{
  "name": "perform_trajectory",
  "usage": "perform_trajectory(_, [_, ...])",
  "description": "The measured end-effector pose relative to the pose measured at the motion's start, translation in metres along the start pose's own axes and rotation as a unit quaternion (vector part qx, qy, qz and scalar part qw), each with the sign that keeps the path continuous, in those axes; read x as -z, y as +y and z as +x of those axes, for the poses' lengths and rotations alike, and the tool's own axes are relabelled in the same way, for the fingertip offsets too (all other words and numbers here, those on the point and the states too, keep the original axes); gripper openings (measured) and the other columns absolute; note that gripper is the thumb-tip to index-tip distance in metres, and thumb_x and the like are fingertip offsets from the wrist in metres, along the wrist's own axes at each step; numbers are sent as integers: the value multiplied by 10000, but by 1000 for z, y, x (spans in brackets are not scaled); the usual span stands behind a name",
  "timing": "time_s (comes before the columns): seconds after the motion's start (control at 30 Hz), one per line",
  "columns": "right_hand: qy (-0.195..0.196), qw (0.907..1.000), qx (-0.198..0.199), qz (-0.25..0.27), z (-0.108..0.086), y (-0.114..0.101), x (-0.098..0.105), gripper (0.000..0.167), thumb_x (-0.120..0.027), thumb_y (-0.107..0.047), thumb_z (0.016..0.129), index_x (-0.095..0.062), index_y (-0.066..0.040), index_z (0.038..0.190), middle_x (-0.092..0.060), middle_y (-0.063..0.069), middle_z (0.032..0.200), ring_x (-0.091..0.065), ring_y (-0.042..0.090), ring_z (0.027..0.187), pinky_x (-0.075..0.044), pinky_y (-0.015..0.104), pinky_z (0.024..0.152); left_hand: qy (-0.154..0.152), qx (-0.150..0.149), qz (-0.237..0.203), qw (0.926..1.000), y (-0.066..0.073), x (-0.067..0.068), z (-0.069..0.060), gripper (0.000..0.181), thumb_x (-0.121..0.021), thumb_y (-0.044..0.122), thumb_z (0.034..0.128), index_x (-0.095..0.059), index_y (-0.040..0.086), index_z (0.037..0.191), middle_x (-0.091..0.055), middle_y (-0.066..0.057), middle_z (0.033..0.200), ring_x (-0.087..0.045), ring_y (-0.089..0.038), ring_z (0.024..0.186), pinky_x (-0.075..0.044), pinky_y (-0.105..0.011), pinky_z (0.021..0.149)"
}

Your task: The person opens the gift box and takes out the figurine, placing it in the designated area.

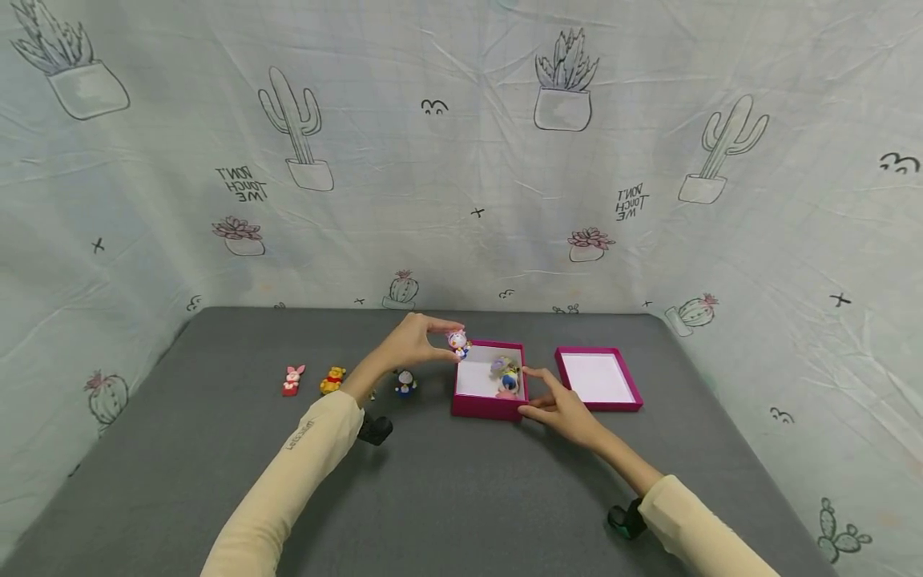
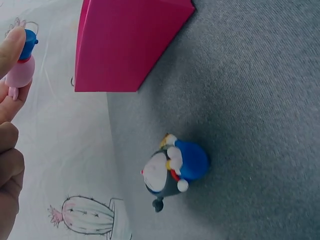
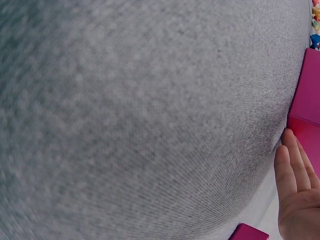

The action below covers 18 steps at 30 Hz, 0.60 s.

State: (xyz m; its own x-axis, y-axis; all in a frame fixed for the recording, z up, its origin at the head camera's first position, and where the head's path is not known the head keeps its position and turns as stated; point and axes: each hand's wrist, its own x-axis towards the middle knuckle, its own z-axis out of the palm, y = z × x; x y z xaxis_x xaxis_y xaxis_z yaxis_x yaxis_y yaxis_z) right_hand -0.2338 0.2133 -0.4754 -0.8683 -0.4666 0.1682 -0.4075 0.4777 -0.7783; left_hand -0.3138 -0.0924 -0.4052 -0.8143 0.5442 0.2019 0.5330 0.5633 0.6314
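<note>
Box [image 1: 486, 409]: magenta, white inside, top open, on the grey counter [image 1: 447, 497].
Left grip [image 1: 409, 340]: pinching the pink-headed figurine [image 1: 458, 343] between thumb and finger.
Held piece: up off the counter, at the box's left rear corner; blue body, red collar.
Right grip [image 1: 566, 413]: spread, straight fingers touching the box's right side, thumb by its front right corner.
In box: figurine cluster [image 1: 509, 378] toward the right side; purple, blue-yellow and pink show, exact count unreadable.
Left of box: 1 dark-headed figurine [image 1: 405, 385] in blue, near; farther out 1 yellow bear [image 1: 332, 380], then 1 pink pig [image 1: 292, 381], both in red. 1 more piece mostly hidden by the left sleeve [image 1: 317, 449] and wrist.
Right of box: lid [image 1: 594, 377], near, white interior up.
Behind box: pale backdrop [image 1: 461, 160], cactus drawings.
</note>
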Motion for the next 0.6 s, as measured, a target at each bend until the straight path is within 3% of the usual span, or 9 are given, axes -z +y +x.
perform_trajectory(0.17, [-21, 10000, 49, 26, 0, 1, 0, 624, -660, -178, 920, -344, -28, 1438, -701, 178, 996, -695, 235, 900, -548, 377, 797, -83, 14, 158, 9998, 0, 2, -7, 579, -846, 297, 730, -659, 125, 1251, -644, -64, 1220, -618, -197, 1080, -476, -476, 919])
perform_trajectory(0.23, [-8, 10000, 77, 16, 0, 2, -1, 625, -661, -181, 919, -346, -28, 1437, -702, 176, 994, -696, 232, 899, -548, 372, 795, -99, 25, 175, 9998, 0, 3, -10, 581, -843, 303, 733, -655, 132, 1256, -642, -65, 1224, -623, -133, 818, -501, -422, 823])
perform_trajectory(0.3, [17, 10000, 77, -10, -1, -2, 0, 625, -665, -151, 914, -346, -7, 1433, -698, 192, 991, -695, 254, 897, -547, 387, 793, -110, 35, 220, 9997, -1, 4, -14, 585, -838, 317, 737, -651, 144, 1263, -641, -68, 1225, -447, -63, 560, -468, -349, 692])
perform_trajectory(0.37, [43, 9999, 101, -70, -2, -11, 2, 614, -670, -106, 904, -357, 25, 1416, -696, 207, 979, -695, 277, 889, -547, 399, 789, -99, 41, 242, 9997, -1, 5, -18, 582, -837, 307, 740, -650, 135, 1263, -648, -70, 1215, -393, -81, 548, -412, -344, 657])
perform_trajectory(0.47, [80, 9998, 118, -116, -2, -13, 3, 616, -673, -67, 894, -356, 46, 1410, -692, 221, 972, -693, 299, 879, -545, 422, 783, -56, 3, 269, 9996, -2, 6, -24, 571, -839, 299, 737, -658, 126, 1251, -666, -64, 1182, -588, -96, 683, -451, -345, 692])
perform_trajectory(0.5, [86, 9998, 123, -121, -2, -13, 3, 618, -678, -70, 891, -360, 39, 1410, -694, 216, 970, -694, 295, 877, -546, 418, 781, -27, -4, 297, 9996, -2, 7, -26, 569, -841, 293, 734, -662, 117, 1244, -673, -59, 1169, -630, -118, 811, -453, -343, 706])
perform_trajectory(0.53, [94, 9998, 148, -129, -1, -7, 2, 624, -681, -90, 892, -360, 24, 1416, -696, 207, 973, -697, 280, 876, -547, 414, 782, -13, 12, 275, 9996, -2, 8, -29, 566, -843, 289, 731, -665, 113, 1238, -677, -55, 1161, -628, -139, 824, -452, -339, 707])
perform_trajectory(0.6, [82, 9998, 166, -88, 1, 5, 0, 642, -682, -134, 898, -350, -12, 1434, -698, 193, 986, -697, 258, 884, -547, 408, 786, -14, 93, 232, 9997, -3, 11, -36, 560, -846, 294, 726, -672, 126, 1230, -684, -56, 1148, -558, -101, 611, -429, -290, 613])
